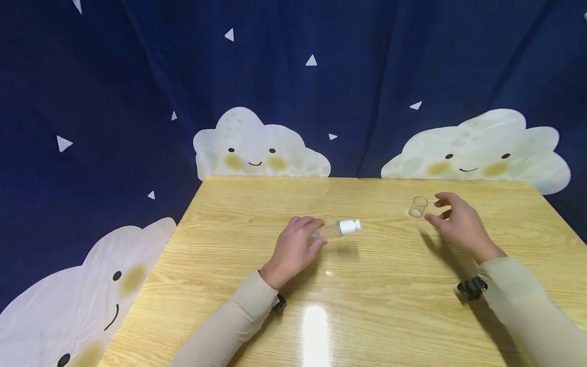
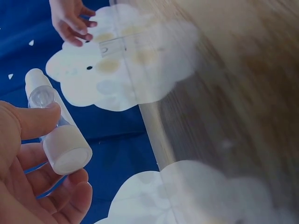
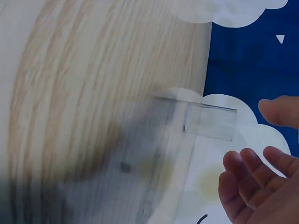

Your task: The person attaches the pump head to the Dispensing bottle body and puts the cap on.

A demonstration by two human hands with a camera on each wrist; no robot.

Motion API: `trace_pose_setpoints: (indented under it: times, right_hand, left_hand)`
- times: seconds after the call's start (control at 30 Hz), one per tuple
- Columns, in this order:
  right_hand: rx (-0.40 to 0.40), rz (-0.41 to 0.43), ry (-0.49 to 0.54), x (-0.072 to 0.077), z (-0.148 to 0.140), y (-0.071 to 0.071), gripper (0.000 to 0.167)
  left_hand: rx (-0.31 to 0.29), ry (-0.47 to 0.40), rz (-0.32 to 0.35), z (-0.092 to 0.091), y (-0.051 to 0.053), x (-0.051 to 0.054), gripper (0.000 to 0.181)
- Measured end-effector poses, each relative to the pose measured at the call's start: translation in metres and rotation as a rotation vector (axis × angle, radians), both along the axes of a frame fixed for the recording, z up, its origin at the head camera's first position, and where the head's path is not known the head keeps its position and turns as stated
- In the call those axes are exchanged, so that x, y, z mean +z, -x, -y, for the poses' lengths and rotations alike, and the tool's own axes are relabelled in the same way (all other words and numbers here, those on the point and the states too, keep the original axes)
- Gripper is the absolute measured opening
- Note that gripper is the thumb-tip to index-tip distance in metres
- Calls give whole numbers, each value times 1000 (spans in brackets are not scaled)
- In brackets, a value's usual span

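My left hand (image 1: 295,250) grips a small clear pump bottle (image 1: 331,231) above the table, its white top pointing right. In the left wrist view the thumb lies across the bottle (image 2: 68,148), with fingers behind it and its white base toward the camera. A clear, open-topped cylindrical cap (image 1: 418,208) stands upright on the table at the right. Beside it is my right hand (image 1: 463,224), thumb and fingers parted and holding nothing. The right wrist view shows a gap between that hand (image 3: 261,182) and the transparent cap (image 3: 212,122).
The light wood table (image 1: 367,295) ends at the back against a dark blue curtain (image 1: 275,66) printed with white smiling clouds. A bright light reflection (image 1: 315,334) lies on the tabletop near the front.
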State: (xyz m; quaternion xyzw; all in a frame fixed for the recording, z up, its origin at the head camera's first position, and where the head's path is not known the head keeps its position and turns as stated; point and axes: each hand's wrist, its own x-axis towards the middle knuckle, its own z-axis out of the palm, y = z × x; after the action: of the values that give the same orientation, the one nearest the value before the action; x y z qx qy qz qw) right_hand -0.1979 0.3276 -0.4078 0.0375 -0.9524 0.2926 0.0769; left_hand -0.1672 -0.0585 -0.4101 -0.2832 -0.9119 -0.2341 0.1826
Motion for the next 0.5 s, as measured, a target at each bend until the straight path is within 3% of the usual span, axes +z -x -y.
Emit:
trace_pose_setpoints:
  times: [0.5]
  right_hand:
    - [39, 131, -49, -12, -5, 16, 77]
  left_hand:
    - [15, 6, 3, 0, -3, 0, 38]
